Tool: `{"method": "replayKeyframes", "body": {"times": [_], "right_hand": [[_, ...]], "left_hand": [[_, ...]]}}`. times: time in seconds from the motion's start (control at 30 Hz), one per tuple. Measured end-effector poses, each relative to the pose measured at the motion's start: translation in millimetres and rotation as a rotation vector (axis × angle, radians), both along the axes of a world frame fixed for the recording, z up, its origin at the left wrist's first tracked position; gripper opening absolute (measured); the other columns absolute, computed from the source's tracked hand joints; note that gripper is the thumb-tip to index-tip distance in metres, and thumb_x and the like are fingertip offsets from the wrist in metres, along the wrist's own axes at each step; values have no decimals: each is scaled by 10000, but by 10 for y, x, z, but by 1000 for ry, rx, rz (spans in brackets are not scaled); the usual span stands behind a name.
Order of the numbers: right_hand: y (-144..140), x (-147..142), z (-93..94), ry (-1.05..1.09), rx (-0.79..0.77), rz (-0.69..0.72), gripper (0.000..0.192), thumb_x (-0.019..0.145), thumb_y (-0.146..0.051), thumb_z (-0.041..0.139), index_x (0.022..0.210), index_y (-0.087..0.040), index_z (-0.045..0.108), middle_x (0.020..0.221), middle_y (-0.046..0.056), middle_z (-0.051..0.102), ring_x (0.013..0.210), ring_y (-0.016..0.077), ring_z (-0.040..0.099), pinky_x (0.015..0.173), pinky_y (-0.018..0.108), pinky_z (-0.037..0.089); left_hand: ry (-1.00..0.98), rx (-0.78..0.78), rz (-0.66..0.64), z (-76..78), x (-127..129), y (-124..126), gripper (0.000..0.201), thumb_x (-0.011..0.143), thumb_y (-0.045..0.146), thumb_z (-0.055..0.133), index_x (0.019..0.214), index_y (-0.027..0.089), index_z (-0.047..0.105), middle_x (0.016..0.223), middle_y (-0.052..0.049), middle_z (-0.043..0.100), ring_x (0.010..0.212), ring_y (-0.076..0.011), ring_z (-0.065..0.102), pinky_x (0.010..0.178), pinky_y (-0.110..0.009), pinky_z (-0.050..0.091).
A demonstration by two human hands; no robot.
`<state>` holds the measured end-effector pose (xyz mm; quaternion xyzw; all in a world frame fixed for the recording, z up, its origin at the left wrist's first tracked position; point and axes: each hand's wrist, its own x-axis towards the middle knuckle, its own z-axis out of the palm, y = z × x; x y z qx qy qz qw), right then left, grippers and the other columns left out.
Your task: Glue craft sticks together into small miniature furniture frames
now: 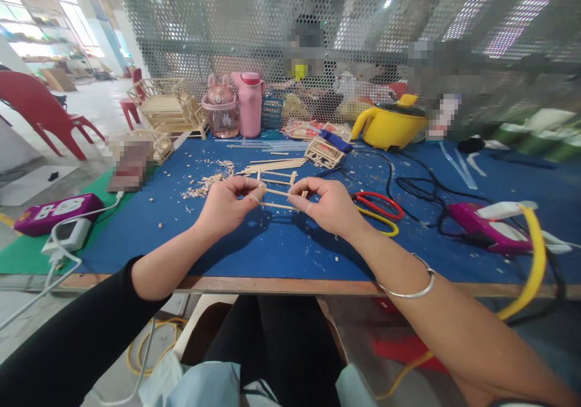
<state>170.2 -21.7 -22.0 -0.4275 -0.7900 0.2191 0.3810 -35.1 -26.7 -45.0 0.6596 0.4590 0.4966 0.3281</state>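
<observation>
Both hands hold a small frame of thin wooden sticks (276, 190) above the blue table mat (281, 249). My left hand (227, 204) pinches the frame's left end with thumb and fingers. My right hand (329, 204) pinches its right end; a silver bangle sits on that wrist. A loose bundle of wooden sticks (275, 166) lies just behind the frame, and wood shavings (209, 183) are scattered to its left.
Red-handled scissors (379, 204) lie right of my right hand, a pink glue gun (488, 228) with cables further right. A yellow pot (390, 125), pink bottles (249, 104), finished stick models (170, 107) and a mesh screen stand at the back. A power strip (54, 213) lies left.
</observation>
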Motion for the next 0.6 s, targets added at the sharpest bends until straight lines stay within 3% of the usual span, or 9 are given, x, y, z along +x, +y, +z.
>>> {"method": "replayKeyframes", "body": {"times": [0.2,0.43,0.6], "right_hand": [[7,18,-12,-42,31,33,84,740,-237,587,720,-173,638,680,6,629,624,124,523,626,253,418],[38,61,-16,-47,38,37,85,734,-240,593,724,-171,641,656,-4,620,598,114,520,608,244,409],[30,77,-9,4,39,58,74,726,-234,598,709,-171,633,658,-6,622,599,112,519,612,245,410]], "left_hand": [[24,-21,-4,3,7,-12,314,735,421,633,845,129,673,727,-32,654,643,-126,571,638,-254,479],[-184,-147,-142,56,-13,-47,363,651,385,723,904,130,675,852,-46,674,746,-143,601,757,-299,503],[-182,-136,-147,33,-13,-29,407,642,343,744,986,136,677,834,-44,663,734,-133,588,740,-293,493]]}}
